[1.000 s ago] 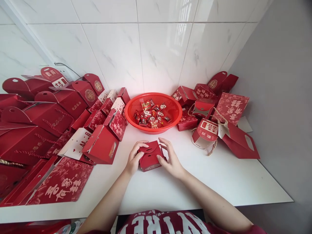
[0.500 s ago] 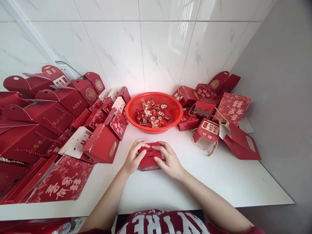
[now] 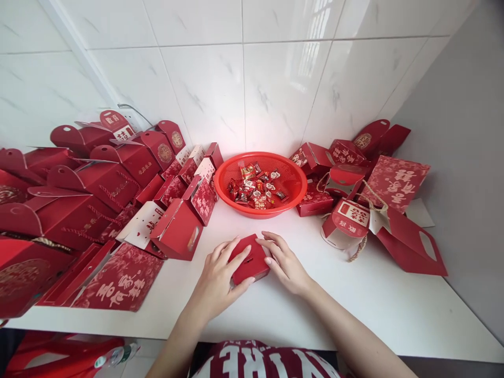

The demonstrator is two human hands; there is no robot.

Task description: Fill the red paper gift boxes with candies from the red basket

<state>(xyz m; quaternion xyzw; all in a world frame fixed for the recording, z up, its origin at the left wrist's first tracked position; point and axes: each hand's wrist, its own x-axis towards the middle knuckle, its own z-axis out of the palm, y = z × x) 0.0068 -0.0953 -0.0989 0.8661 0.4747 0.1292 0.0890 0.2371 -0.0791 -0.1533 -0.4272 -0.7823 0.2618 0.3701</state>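
Note:
A small red gift box (image 3: 255,263) with a slot in its top sits on the white table close in front of me. My left hand (image 3: 220,278) grips it from the left, thumb along the near side and fingers over the top. On the other side my right hand (image 3: 290,266) holds the right edge, its fingertips on the box's far right corner. Just beyond the box stands a red plastic basket (image 3: 258,212) with wrapped candies (image 3: 258,189) heaped in the middle.
Many red gift boxes (image 3: 129,170) crowd the left side, some with rope handles. More boxes (image 3: 346,223) stand at the right near a grey panel (image 3: 464,157). A tiled wall (image 3: 205,84) rises behind the white table (image 3: 374,304). Under the left edge lies a plastic bottle (image 3: 116,355).
The gift box has turned on the table, and my left hand has shifted further over its top and near side. The view has swung a little to the left.

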